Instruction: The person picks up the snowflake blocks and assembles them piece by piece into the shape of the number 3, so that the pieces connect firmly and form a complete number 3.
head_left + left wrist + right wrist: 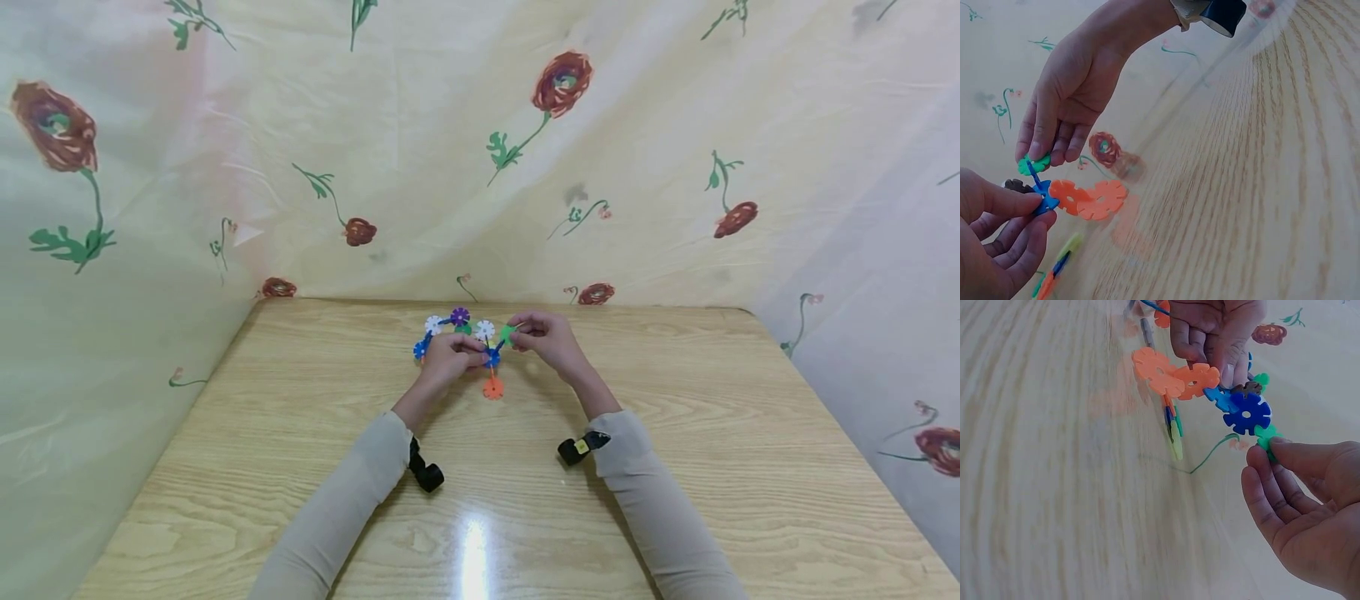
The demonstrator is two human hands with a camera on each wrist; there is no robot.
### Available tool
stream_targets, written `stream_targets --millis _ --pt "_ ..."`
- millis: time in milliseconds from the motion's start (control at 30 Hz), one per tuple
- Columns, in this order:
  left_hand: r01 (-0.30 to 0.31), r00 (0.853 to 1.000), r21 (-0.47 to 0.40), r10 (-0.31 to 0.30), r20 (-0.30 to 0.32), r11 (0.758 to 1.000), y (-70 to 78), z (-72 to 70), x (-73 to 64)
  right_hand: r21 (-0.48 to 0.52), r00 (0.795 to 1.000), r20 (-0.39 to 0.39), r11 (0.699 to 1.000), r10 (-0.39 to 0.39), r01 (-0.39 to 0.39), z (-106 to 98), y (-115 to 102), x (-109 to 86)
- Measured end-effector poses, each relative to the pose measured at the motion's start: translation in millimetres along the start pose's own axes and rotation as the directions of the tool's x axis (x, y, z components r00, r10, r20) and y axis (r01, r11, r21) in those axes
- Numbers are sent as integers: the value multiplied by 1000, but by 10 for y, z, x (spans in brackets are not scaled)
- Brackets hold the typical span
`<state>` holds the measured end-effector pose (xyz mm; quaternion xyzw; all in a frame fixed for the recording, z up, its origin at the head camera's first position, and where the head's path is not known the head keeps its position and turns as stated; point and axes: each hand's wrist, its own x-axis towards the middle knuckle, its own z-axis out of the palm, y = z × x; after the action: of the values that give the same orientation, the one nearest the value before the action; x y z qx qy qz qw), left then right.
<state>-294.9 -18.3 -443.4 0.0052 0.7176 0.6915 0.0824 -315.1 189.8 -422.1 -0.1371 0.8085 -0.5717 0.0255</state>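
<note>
My left hand [450, 357] pinches a light blue notched snowflake disc [1049, 195] between thumb and fingers. Slotted together with it are two orange discs [1102, 200], a dark blue disc [1246, 414] and a grey disc [1017, 185]. To the right, my right hand [549, 337] pinches a green snowflake disc [1266, 436] by its edge, between thumb and index finger. This green disc meets the dark blue one in the right wrist view. The lower orange disc [492, 388] hangs toward the front of the chain.
Around and behind the left hand are more joined discs: a purple disc [460, 317], a white disc [433, 325] and a blue disc [420, 350]. The wooden table [675, 433] ends at a flower-print cloth [450, 167] behind.
</note>
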Motion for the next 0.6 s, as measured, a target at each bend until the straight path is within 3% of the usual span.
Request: stream_targets --millis 600 --pt "4 1000 21 -4 -4 1000 -6 6 -12 -31 999 16 999 -30 30 -13 -31 -36"
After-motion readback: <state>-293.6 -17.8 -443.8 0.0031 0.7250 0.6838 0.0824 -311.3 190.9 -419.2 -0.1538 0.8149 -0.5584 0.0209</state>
